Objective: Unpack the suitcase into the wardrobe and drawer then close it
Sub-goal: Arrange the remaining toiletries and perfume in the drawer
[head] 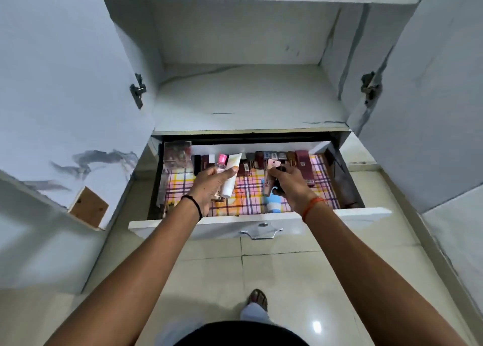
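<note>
Over the open drawer, the left hand grips a white tube, long axis running away from the person, beside a pink-capped bottle. The right hand clasps a pink tube and a dark item too hidden to name, just above a blue-and-white container.

The wardrobe is white with grey marble streaks, and the drawer front is white too. A checked liner of pink, yellow and dark lines covers the drawer's bottom. The tube is white, the bottle's cap pink. One wristband is black, another wristband orange. The floor tiles are pale cream.
</note>
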